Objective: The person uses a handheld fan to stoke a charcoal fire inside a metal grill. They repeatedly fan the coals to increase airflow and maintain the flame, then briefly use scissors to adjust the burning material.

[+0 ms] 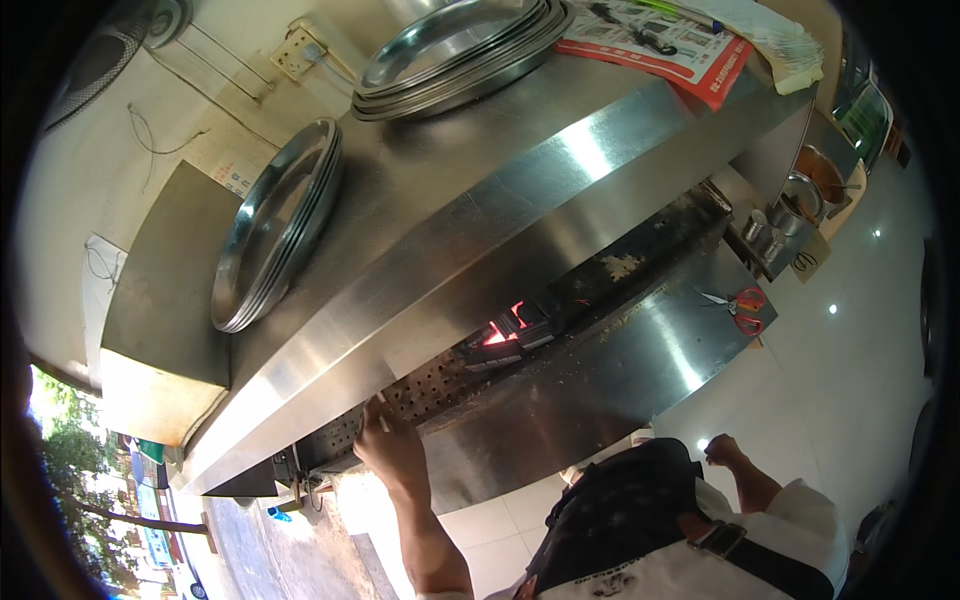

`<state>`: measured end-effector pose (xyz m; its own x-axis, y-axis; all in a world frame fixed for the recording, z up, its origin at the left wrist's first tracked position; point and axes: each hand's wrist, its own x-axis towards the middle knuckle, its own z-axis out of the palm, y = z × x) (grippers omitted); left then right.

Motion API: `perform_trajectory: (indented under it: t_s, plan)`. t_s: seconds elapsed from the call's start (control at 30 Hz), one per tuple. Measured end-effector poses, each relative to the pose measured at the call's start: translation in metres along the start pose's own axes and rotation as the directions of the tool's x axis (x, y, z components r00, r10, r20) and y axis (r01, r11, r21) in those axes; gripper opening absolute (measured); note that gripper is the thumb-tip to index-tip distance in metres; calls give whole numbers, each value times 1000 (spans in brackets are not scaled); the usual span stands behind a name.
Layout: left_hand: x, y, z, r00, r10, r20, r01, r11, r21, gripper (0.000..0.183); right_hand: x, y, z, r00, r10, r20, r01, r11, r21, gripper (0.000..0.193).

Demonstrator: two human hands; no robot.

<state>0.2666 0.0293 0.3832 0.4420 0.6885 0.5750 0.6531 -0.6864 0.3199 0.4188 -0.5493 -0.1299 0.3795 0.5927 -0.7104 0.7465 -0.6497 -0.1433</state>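
My left hand reaches over the left part of a long charcoal grill, its fingers curled beside the perforated metal plate. A small pale sliver shows at the fingers; I cannot make out what it is. Farther right along the trough, charcoal pieces glow red and lean together. My right hand is closed in a fist at my right side, away from the grill, with nothing seen in it. Red-handled scissors lie at the right end of the steel front ledge.
Stacked oval metal trays sit on the steel hood, and another stack leans to their left. A red and white printed sheet lies at the back right. Beyond the grill's right end are metal pots. Tiled floor lies to the right.
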Motion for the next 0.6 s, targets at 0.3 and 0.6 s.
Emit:
perform_trajectory:
  t_s: [0.3,0.6]
  plan:
    - [-13,19,-18,993,94,71,-86,991,-107,19,6,-5,-4,999,6,-39,-6,1000,-6,25]
    - [-22,46,-27,914,398,71,-364,887,-283,21,24,0,11,1000,-26,11,27,999,-30,32]
